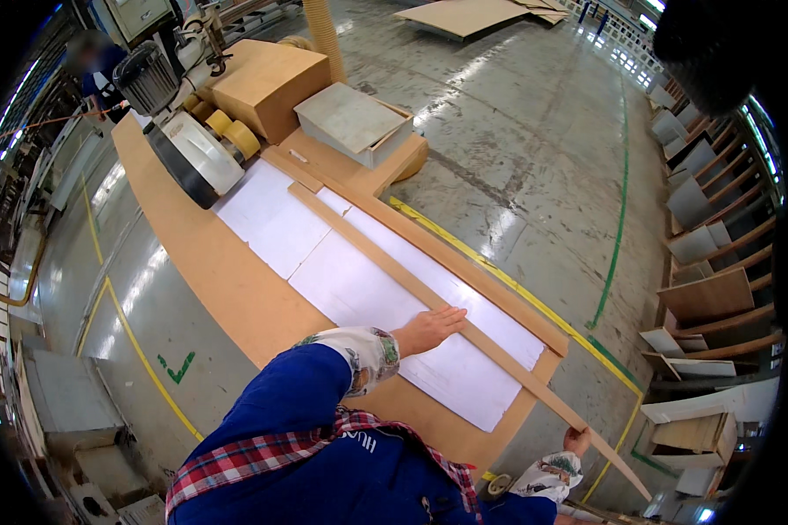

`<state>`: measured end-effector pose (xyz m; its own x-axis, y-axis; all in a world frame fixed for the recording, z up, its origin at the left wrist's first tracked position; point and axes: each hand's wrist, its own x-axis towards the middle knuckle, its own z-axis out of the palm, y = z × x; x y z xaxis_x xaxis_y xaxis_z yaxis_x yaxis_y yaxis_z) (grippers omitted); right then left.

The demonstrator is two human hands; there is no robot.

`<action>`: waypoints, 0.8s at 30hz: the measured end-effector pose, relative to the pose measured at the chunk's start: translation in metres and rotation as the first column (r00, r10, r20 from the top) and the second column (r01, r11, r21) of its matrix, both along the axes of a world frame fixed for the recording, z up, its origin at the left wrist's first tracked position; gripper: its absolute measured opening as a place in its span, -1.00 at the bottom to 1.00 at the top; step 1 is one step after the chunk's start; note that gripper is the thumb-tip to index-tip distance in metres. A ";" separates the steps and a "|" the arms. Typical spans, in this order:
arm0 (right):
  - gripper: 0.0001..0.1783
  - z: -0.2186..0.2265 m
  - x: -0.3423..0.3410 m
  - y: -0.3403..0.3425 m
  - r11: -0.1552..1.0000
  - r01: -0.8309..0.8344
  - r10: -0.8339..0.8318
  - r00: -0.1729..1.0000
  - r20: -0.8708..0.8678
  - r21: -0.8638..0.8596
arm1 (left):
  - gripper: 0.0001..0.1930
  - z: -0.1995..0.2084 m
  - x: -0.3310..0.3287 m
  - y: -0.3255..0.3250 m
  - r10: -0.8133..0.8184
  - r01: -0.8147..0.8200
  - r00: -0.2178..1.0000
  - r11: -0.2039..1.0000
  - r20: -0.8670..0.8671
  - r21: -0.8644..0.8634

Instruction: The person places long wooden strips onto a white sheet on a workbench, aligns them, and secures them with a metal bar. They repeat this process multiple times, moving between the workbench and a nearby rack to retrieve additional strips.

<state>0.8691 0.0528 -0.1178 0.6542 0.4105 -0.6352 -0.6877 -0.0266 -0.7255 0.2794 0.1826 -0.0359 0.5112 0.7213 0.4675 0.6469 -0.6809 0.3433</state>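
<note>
A long, narrow wooden strip [385,262] lies slantwise over the white sheet [324,267] on the worktable. My left hand [431,329] lies on the strip around its middle, fingers stretched out flat over it. Farther to the right, my right hand [577,440] is closed round the strip near its near end, which sticks out past the table's edge. A wooden guide rail [464,262] runs along the far side of the sheet, apart from most of the strip. The strip's far end lies close to this rail.
A feeder machine [197,162] with a motor and yellow rollers stands over the table's far left. Beside it are a brown box [267,83] and a grey open-topped box [359,122]. Racks of boards [709,297] line the right. Another person [101,79] stands at far left.
</note>
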 end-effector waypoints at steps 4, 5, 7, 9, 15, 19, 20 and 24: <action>-0.80 0.005 0.011 -0.001 0.995 -0.082 0.076 0.992 0.103 0.050 | -0.70 -0.005 0.002 0.005 0.007 -0.007 1.000 1.000 0.002 0.021; -0.79 0.002 0.014 0.001 0.998 -0.037 0.031 0.993 0.115 0.048 | -0.70 -0.005 0.003 0.006 0.009 -0.010 1.000 1.000 0.010 0.026; -0.76 -0.005 0.019 0.010 0.998 0.052 -0.057 0.989 0.137 0.046 | -0.70 -0.007 0.006 0.007 0.016 -0.017 1.000 0.999 0.025 0.037; -0.72 -0.016 0.033 -0.006 0.963 -0.223 0.161 0.925 0.345 0.151 | -0.70 -0.008 0.008 0.008 0.024 -0.027 0.999 0.999 0.048 0.045; -0.68 -0.017 0.039 0.013 0.978 -0.118 0.094 0.986 0.139 0.175 | -0.73 -0.011 0.005 0.027 0.099 -0.106 0.992 0.991 0.081 0.079; -0.67 -0.003 0.018 0.028 0.975 -0.157 0.134 0.980 0.150 0.157 | -0.77 -0.008 -0.011 0.047 0.107 -0.112 0.989 0.993 0.102 0.044; -0.67 0.003 0.011 0.030 0.972 -0.191 0.166 0.971 0.173 0.137 | -0.78 -0.003 -0.016 0.049 0.099 -0.103 0.990 0.994 0.103 0.040; -0.64 0.050 -0.052 0.057 0.934 -0.258 0.180 0.937 0.298 0.246 | -0.77 0.014 -0.042 0.048 0.160 -0.159 0.983 0.987 0.085 -0.016</action>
